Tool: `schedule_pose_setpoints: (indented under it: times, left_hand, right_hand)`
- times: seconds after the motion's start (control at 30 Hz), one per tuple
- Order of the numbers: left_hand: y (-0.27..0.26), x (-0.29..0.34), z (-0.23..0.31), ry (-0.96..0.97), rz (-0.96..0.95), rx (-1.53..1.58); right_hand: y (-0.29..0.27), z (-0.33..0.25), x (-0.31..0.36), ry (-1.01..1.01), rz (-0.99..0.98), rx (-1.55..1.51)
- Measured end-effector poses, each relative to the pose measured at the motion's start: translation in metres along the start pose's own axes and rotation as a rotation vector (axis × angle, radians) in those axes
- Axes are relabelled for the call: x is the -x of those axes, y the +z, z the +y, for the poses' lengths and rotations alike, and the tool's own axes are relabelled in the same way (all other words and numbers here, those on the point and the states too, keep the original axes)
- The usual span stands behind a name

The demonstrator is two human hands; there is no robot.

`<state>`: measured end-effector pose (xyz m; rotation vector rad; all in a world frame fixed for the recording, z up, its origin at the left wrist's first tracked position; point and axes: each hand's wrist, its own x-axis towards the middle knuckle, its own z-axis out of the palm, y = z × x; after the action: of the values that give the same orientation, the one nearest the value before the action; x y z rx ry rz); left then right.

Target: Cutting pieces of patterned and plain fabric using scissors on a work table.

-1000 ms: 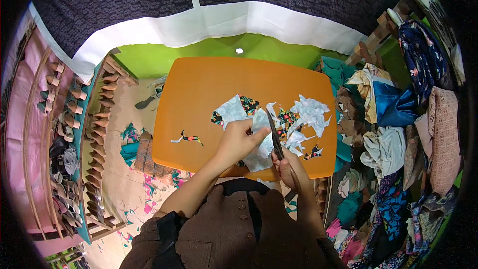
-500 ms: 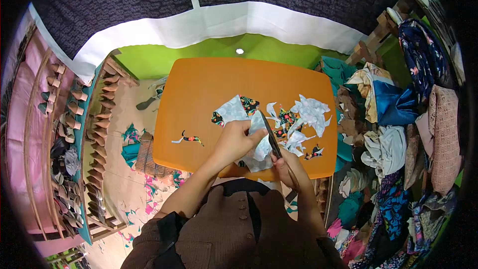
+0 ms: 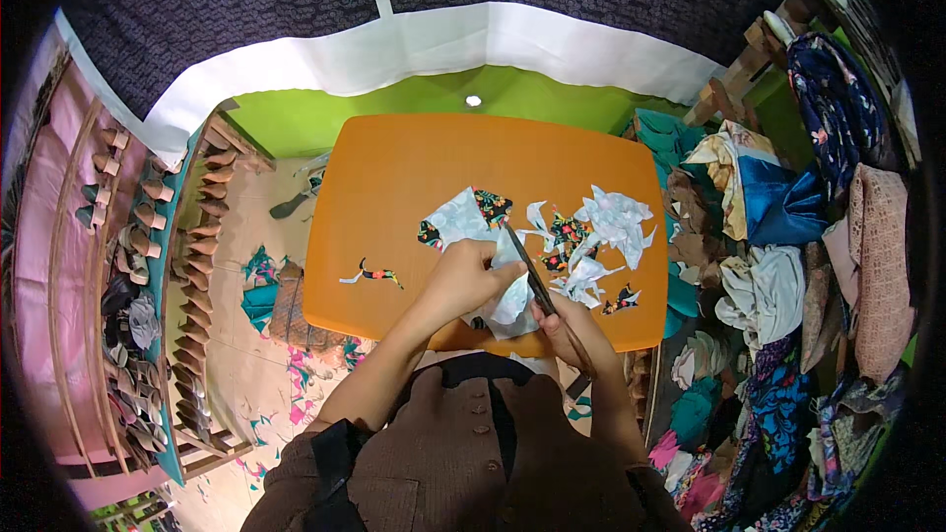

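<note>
Pinching a pale piece of material [image 3: 512,309] between the thumb and the curled fingers, the left hand [image 3: 467,281] is nearly closed, just above the near part of the orange tabletop [image 3: 424,153]. Just to its right, the right hand [image 3: 562,331] is curled around the handles of dark scissors [image 3: 538,286], whose blades slant away from it, up and to the left, lying against the pale piece's right edge; how far apart the blades stand is too small to tell. The pale piece is between the two hands, hanging below the left hand's thumb. Just beyond the left hand lies a pale piece with dark floral corners [image 3: 459,217], and off to that hand's left, well apart, a thin floral scrap [image 3: 378,275]. Beyond the right hand and to its right spreads a heap of white scraps [image 3: 615,221] with floral scraps [image 3: 569,232] among them; nearer that hand, on its right, is a small dark scrap [image 3: 621,301]. Far to the left hand's left stands a rack of shoe-shaped forms [image 3: 191,307]; to the right hand's right, crumpled white cloth [image 3: 767,298].
</note>
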<state>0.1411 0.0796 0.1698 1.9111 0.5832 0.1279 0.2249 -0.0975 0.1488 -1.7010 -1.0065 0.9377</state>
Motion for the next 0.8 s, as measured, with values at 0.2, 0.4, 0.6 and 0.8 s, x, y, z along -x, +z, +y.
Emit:
schedule_pose_setpoints:
  times: [0.2, 0.4, 0.6, 0.8]
  left_hand:
    - [0.003, 0.001, -0.003, 0.079, 0.042, 0.026]
    - [0.007, 0.002, 0.0, 0.028, 0.062, 0.341]
    - [0.009, 0.003, -0.004, 0.016, 0.046, 0.239]
    - [0.017, 0.004, -0.007, 0.064, 0.07, 0.242]
  right_hand:
    - [0.005, -0.02, -0.004, 0.085, 0.012, -0.137]
    - [0.005, -0.018, 0.0, 0.125, -0.013, -0.286]
    - [0.007, -0.015, -0.001, 0.079, 0.016, -0.239]
    - [0.011, -0.004, -0.002, -0.064, 0.093, -0.141]
